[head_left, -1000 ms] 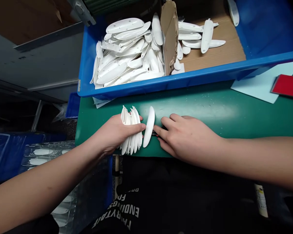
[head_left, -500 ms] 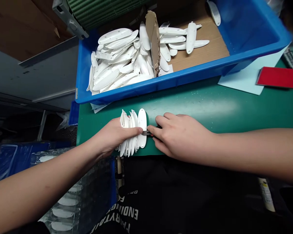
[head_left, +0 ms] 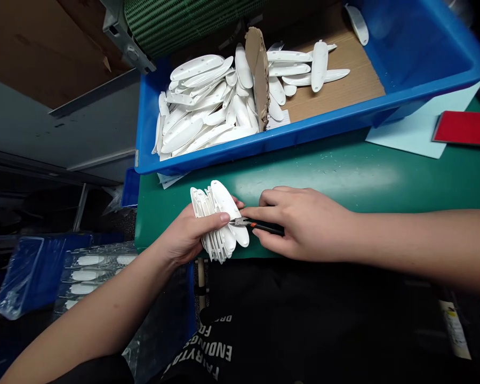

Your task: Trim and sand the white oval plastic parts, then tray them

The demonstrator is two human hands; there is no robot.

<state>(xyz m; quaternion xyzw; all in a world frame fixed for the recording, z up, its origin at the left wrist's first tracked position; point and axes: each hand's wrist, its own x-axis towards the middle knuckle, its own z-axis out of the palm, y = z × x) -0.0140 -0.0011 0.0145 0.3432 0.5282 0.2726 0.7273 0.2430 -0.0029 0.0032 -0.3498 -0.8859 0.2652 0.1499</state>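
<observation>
A stack of white oval plastic pieces (head_left: 224,200) is gripped in my left hand (head_left: 190,232), its thumb pressed along the stack and fingertips showing at the far side. The outermost piece leans tilted at the right of the stack. My right hand (head_left: 300,221) is closed around small cutting pliers (head_left: 267,228) with black and orange handles. The metal jaws touch the outermost piece beside my left thumb. Whether the jaws are fully closed is too small to tell.
Beyond my hands a blue bin (head_left: 208,165) holds many white pieces, split by a cardboard divider (head_left: 258,74). A red block (head_left: 464,128) lies on pale paper at the right of the green table (head_left: 344,186). Clear trays (head_left: 84,274) with white pieces stand lower left.
The outermost piece has gone from upright to tilted in my left hand, and the stack has turned with it. The plier handles now show more in my right hand. The view has shifted slightly.
</observation>
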